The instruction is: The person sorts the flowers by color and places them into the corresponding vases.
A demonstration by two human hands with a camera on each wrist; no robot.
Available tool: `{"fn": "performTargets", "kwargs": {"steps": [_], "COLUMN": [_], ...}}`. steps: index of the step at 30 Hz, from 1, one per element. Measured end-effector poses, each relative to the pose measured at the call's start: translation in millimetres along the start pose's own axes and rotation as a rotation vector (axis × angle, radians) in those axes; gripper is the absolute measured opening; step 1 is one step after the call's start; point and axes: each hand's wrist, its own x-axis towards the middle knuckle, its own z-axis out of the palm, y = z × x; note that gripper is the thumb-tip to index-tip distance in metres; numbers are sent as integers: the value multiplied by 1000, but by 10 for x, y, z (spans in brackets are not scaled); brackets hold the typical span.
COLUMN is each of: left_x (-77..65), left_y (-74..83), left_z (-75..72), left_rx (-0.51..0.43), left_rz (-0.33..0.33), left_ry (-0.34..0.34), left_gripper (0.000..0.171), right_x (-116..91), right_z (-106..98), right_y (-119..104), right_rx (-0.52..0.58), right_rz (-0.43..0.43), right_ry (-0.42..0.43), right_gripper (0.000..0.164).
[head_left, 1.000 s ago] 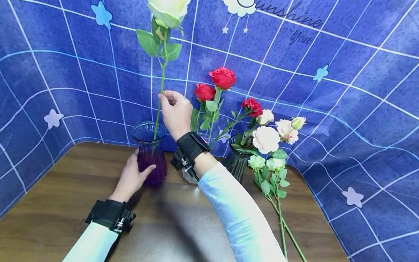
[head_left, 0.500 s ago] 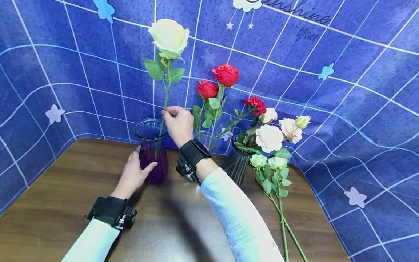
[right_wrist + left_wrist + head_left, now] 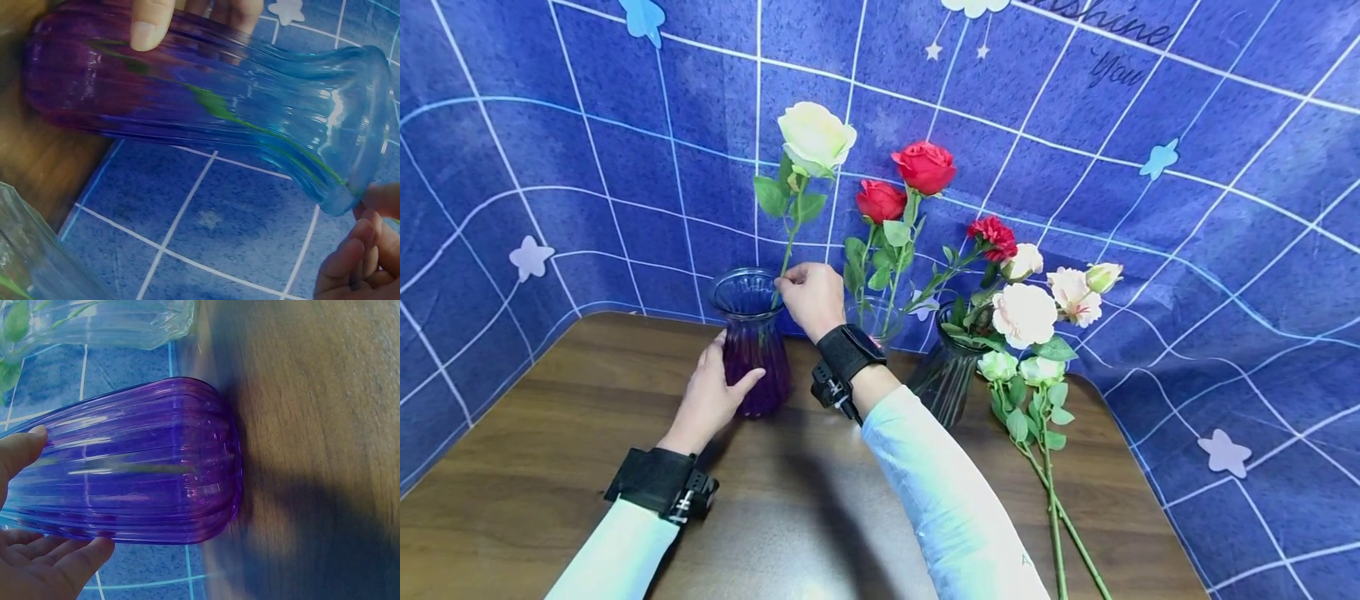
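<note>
A ribbed glass vase [image 3: 758,350], blue at the flared rim and purple below, stands upright on the wooden table. My left hand [image 3: 707,396] holds it around the body, thumb on the near side and fingers on the far side. With thumb and fingertips, my right hand [image 3: 814,298] pinches the green stem of a white rose [image 3: 817,140] right at the vase's rim. In the right wrist view the lower stem [image 3: 275,132] shows through the glass, slanting down inside toward the purple base. The rose's bloom and leaves are above the rim.
Right of the vase, a clear glass vase [image 3: 880,321] holds two red roses [image 3: 925,168]. Further right, a dark ribbed vase [image 3: 942,383] bears a red carnation [image 3: 994,237] and pale pink flowers [image 3: 1024,315]. Pale green roses [image 3: 1041,371] lie crossed on the table. Blue patterned cloth rises behind.
The white rose has come down, its stem sliding deeper into the purple vase as my right hand lowers to the rim. My left hand keeps its hold on the vase.
</note>
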Motion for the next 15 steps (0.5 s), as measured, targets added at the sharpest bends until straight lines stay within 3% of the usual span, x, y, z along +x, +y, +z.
{"fn": "performTargets", "kwargs": {"steps": [4,15], "left_x": [-1,-8], "left_y": [2,16], "left_z": [-1,-1], "left_rx": [-2,-1], "left_rz": [-2,-1], "left_ry": [-1,2], "left_gripper": [80,80], "right_x": [-22,-24], "right_z": [50,51], "right_y": [22,68], "right_rx": [-8,33], "right_rz": [40,33], "right_ry": [-24,44], "right_gripper": [13,14]}}
